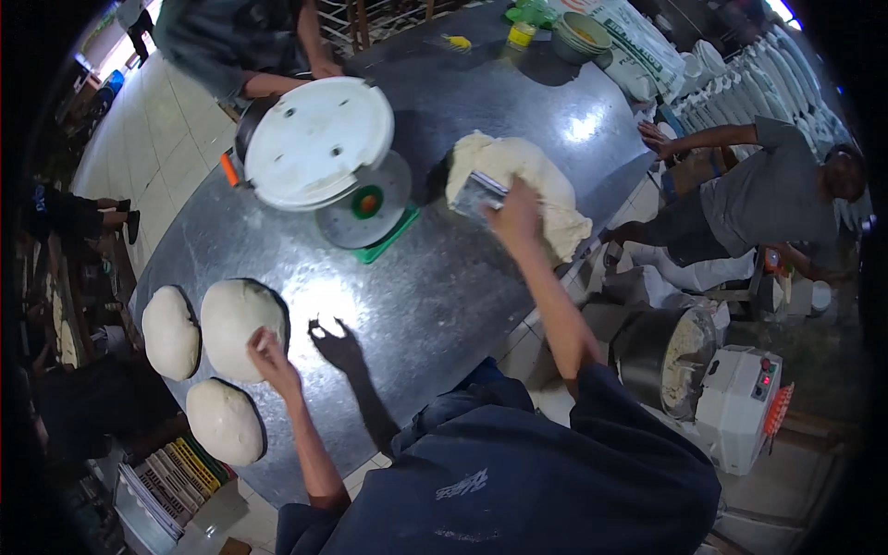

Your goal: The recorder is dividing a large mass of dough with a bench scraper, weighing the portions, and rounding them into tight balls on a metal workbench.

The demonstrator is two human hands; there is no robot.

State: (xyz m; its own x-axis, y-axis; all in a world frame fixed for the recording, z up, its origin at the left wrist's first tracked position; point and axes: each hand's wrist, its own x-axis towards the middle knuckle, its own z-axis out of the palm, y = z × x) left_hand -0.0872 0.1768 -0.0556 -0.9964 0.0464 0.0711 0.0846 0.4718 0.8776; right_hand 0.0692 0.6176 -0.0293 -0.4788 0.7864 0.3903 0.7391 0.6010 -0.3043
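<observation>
My right hand (pixel 518 220) grips a metal dough scraper (pixel 479 193), its blade against the left part of a large mass of dough (pixel 546 176) on the right side of the table. At the left, my left hand (pixel 274 363) is over the lower right edge of a big round dough ball (pixel 236 324). Its fingers are loosely bent and apart, with nothing in them; whether they touch the dough I cannot tell. Two more dough pieces lie close by: an oval one (pixel 170 333) farther left and a round one (pixel 225 422) nearer me.
On the dark table (pixel 444 305) stands a green scale (pixel 377 242) beneath a large white round tray (pixel 319 143). Bowls (pixel 581 37) and a yellow tub (pixel 521 35) sit at the far edge. A person (pixel 240 46) stands opposite, another (pixel 777 185) at right, beside a mixer (pixel 735 402).
</observation>
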